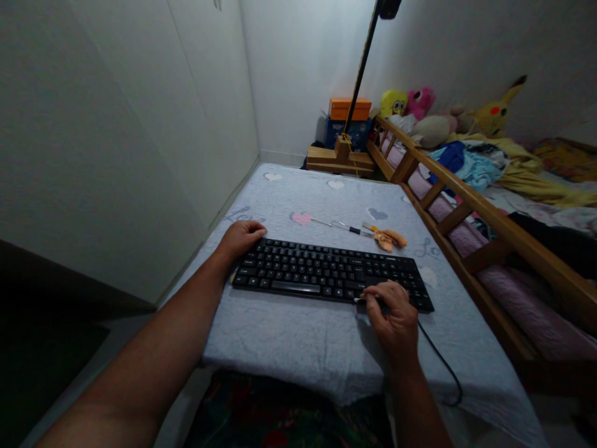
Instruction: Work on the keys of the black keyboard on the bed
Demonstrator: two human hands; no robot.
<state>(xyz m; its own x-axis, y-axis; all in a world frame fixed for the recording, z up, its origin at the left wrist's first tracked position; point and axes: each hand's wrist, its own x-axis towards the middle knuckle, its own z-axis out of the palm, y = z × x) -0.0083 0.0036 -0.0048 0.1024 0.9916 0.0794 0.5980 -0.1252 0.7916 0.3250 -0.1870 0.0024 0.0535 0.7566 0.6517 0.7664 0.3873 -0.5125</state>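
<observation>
A black keyboard (pixel 308 269) lies across the cloth-covered table in front of me. At its far left corner, my left hand (pixel 243 238) grips the edge with thumb and fingers together. My right hand (pixel 392 314) is bent over the near edge, around the arrow keys, its fingers pinched. A small pale tip shows by those fingers, but most of whatever they hold is hidden. Behind the keyboard lie a thin wire-like tool with a black band (pixel 354 230) and a crumpled orange piece (pixel 388 239), perhaps cloth.
A black cable (pixel 443 361) runs from near the keyboard's right side toward the table's front edge. Along the right stands a wooden bed rail (pixel 448 180), with bedding and plush toys beyond. A pale cabinet (pixel 140 124) borders the left. At the back, a pole rises from a wooden base (pixel 340 163).
</observation>
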